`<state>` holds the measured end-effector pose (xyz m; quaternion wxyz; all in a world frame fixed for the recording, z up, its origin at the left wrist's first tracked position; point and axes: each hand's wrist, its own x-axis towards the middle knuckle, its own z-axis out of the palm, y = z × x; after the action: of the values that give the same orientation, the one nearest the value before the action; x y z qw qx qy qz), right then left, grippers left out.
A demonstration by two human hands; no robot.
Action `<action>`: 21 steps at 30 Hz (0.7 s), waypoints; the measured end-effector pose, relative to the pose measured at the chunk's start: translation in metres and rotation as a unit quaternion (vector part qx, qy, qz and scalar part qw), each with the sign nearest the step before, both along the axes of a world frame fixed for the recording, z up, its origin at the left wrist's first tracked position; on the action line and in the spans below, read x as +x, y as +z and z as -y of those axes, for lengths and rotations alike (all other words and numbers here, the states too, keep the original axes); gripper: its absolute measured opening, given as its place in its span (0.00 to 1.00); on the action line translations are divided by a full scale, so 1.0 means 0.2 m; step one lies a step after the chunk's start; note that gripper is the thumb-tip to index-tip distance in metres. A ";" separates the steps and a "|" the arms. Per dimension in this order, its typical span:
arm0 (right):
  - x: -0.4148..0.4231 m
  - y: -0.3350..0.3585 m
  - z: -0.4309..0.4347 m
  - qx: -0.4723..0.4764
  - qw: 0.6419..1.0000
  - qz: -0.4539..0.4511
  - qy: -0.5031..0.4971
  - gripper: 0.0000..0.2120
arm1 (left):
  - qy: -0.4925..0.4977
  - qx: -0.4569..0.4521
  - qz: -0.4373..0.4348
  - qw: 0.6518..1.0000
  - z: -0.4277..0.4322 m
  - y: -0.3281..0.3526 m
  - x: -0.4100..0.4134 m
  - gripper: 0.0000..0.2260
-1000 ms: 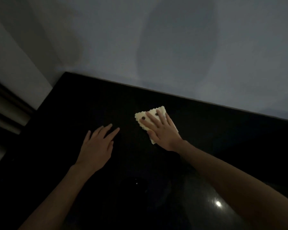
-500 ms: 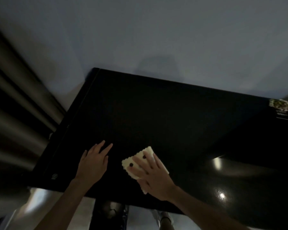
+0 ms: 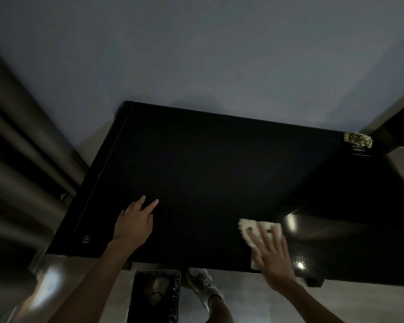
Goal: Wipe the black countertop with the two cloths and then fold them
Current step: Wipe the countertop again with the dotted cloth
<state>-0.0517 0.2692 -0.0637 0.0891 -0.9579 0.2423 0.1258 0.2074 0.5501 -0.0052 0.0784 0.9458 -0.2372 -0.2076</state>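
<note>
1. Right hand (image 3: 272, 257), fingers straight, presses the cream scallop-edged cloth (image 3: 264, 227) flat on the glossy black table (image 3: 208, 171), near its front right edge; judged set for wiping.
2. Left hand (image 3: 133, 223), fingers straight and empty, rests on the table's front left; judged bracing.
3. Folding not begun.

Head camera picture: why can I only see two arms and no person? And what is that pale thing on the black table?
The camera sits on the person's head and looks down, so you see what they see: their own arms. This is the only view. The left hand rests on the black countertop with straight fingers and holds nothing. The right hand presses a pale cloth onto the countertop, for wiping. In the far right corner lies a small patterned thing, too blurry to name. Below the near edge is the person's shoe.
</note>
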 end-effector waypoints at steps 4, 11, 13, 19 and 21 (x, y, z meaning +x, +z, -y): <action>0.12 0.02 0.01 -0.007 0.976 -0.026 -0.215 0.27 | -0.007 -0.005 0.000 1.000 0.05 0.01 0.05 0.22; 0.65 0.02 -0.24 0.021 0.992 0.004 0.128 0.26 | -0.005 0.005 -0.040 0.999 0.20 0.00 0.23 0.22; 0.78 0.02 -0.19 0.033 0.966 0.029 0.254 0.26 | -0.001 0.003 -0.031 1.000 0.25 -0.02 0.31 0.22; 1.12 -0.07 0.39 -0.007 0.999 0.037 0.034 0.25 | 0.005 0.024 -0.006 1.000 0.41 -0.10 0.60 0.23; 1.26 -0.08 0.57 0.007 0.999 0.016 -0.045 0.26 | 0.014 0.019 -0.009 1.000 0.46 -0.12 0.70 0.22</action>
<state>0.2009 0.1551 -0.0792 0.1052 -0.9473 0.2826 0.1081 0.3467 0.4576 -0.0294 0.0653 0.9485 -0.2193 -0.2193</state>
